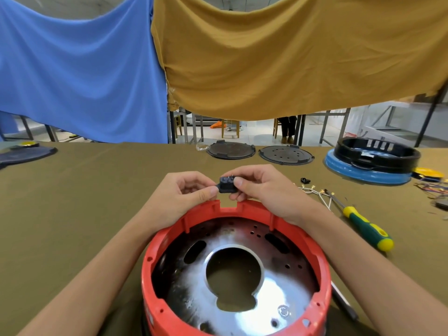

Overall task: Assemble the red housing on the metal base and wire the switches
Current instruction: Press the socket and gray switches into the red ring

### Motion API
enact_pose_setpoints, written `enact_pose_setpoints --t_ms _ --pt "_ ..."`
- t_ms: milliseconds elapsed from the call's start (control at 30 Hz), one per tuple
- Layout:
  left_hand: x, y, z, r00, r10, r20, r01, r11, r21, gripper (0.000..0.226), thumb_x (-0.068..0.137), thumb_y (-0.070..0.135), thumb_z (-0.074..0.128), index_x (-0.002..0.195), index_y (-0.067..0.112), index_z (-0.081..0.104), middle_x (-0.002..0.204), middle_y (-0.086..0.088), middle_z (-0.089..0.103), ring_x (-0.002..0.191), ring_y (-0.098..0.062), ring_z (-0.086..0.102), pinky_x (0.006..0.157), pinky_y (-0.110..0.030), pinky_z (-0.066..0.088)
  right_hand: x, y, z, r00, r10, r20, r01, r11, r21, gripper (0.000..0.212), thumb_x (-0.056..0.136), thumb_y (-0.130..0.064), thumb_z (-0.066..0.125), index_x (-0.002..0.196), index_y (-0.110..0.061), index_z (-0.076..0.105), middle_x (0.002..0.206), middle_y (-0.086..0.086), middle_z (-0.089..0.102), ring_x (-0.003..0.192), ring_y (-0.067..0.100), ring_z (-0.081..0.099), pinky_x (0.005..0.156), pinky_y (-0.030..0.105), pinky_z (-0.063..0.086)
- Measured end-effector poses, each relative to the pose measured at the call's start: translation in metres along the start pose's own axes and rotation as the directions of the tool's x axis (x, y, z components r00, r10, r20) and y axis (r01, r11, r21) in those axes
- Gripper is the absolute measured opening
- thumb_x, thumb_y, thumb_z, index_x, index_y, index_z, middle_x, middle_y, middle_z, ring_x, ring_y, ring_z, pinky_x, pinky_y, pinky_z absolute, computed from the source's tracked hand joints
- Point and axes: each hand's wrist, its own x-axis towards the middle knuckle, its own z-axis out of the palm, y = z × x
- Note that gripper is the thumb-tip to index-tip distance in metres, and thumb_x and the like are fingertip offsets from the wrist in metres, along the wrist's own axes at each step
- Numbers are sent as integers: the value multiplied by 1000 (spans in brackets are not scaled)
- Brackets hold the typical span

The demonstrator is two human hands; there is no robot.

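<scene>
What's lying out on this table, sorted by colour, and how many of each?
Red: 1, housing
Silver: 1, base
Black: 4, socket, two discs, ring
Blue: 1, ring base
Green and yellow: 1, screwdriver
Total: 8

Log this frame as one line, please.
stage: socket fitting | both hands, left hand and right hand, pinch black socket above notch in red housing | metal base inside housing | screwdriver idle
</scene>
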Motion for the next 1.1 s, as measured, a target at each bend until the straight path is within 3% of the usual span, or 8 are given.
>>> enact_pose_setpoints --t_ms 233,467,767,933,1100 --pt "-2 3 0 1000 14 18 -14 1000 19 16 83 28 69 90 15 75 80 -6 76 74 -9 69 72 -16 52 0 -1 1 1000 0 -16 0 1000 -15 24 104 -8 46 108 -16 68 101 20 71 77 7 64 75 18 54" --pt "-2 2 0 999 9 -36 -10 1000 -18 18 79 26 73 93 15 75 82 -7 76 74 -15 67 70 -20 53 0 1 0 999 -30 -20 30 1000 9 25 96 2 57 113 -11 70 105 8 74 86 13 68 80 21 56" --pt "-2 5 2 998 7 -61 -9 999 -40 20 77 21 74 92 9 73 78 -5 73 70 -12 62 67 -17 51 0 1 -1 991 -116 -59 111 990 -86 34 89 8 63 114 -14 72 109 -3 74 103 8 67 90 21 53" --pt "-2 2 0 998 -27 -57 28 1000 7 9 85 17 73 94 15 75 79 -3 70 72 -17 59 70 -23 49 -1 1 -1 987 -152 -58 139 973 -185 36 92 6 60 116 -17 72 109 -10 72 103 -2 64 86 11 47" --pt "-2 1 -6 978 -199 70 201 979 -23 21 83 10 67 98 22 75 95 1 75 88 -9 69 78 -16 51 0 -2 -1 989 -150 7 137 878 -459 37 94 -2 60 117 -28 71 112 -14 65 104 3 61 94 21 49"
